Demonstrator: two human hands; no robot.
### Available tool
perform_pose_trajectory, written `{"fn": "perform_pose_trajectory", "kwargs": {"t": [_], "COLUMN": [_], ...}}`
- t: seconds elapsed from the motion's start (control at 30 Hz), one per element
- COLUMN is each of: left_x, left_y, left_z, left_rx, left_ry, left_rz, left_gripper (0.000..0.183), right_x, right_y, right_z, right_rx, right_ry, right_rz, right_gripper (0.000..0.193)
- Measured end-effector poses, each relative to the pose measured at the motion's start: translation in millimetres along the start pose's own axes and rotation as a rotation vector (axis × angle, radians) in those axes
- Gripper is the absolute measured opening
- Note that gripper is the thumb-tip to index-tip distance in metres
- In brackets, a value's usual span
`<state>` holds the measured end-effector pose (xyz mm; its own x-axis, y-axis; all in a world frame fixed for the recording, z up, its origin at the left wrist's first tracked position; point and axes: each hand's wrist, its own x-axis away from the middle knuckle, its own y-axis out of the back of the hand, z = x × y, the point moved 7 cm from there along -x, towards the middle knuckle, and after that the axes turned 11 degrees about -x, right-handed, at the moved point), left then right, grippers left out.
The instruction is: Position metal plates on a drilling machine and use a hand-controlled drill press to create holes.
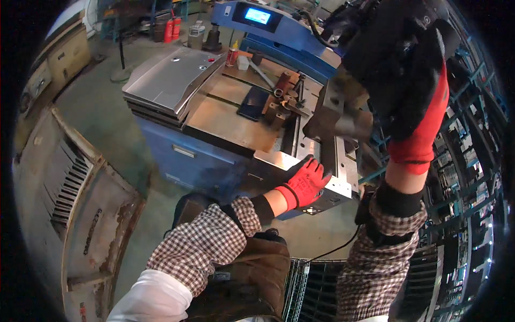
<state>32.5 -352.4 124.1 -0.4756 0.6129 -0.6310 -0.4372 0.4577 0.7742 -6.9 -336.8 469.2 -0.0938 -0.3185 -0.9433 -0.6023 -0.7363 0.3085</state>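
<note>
With fingers of the left hand (307,183) loosely bent and unclenched, rests toward 4 o'clock on the near end of a perforated metal workpiece (340,185). With the right hand (427,118) raised toward 2 o'clock, overlaps dark machinery (375,53); cannot tell whether grasping. Shows layered metal panels (167,75) at 10 o'clock beside the tabletop (214,114), plus a lit screen (257,16) at 12.
</note>
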Motion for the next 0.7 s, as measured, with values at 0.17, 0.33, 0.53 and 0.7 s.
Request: {"fn": "perform_pose_trajectory", "kwargs": {"t": [0.17, 0.33, 0.53, 0.7], "left_x": [-1, -5, -9, -8], "left_y": [-3, -5, -2, 2], "left_z": [4, 1, 1, 6], "left_rx": [-0.003, -0.007, 0.003, -0.008], "left_ry": [0.008, 0.018, 0.037, 0.031], "left_rz": [0.027, 0.062, 0.035, 0.052], "left_gripper": [0.061, 0.064, 0.068, 0.069], "right_x": [2, 22, 53, 173], "right_y": [34, 72, 120, 159], "right_z": [-12, -36, -69, -110], "right_rx": [0.103, -0.063, -0.415, -0.283], "right_ry": [0.012, -0.181, -0.437, -0.53], "right_rz": [0.118, 0.104, -0.081, -0.392], "right_gripper": [0.039, 0.04, 0.042, 0.038]}}
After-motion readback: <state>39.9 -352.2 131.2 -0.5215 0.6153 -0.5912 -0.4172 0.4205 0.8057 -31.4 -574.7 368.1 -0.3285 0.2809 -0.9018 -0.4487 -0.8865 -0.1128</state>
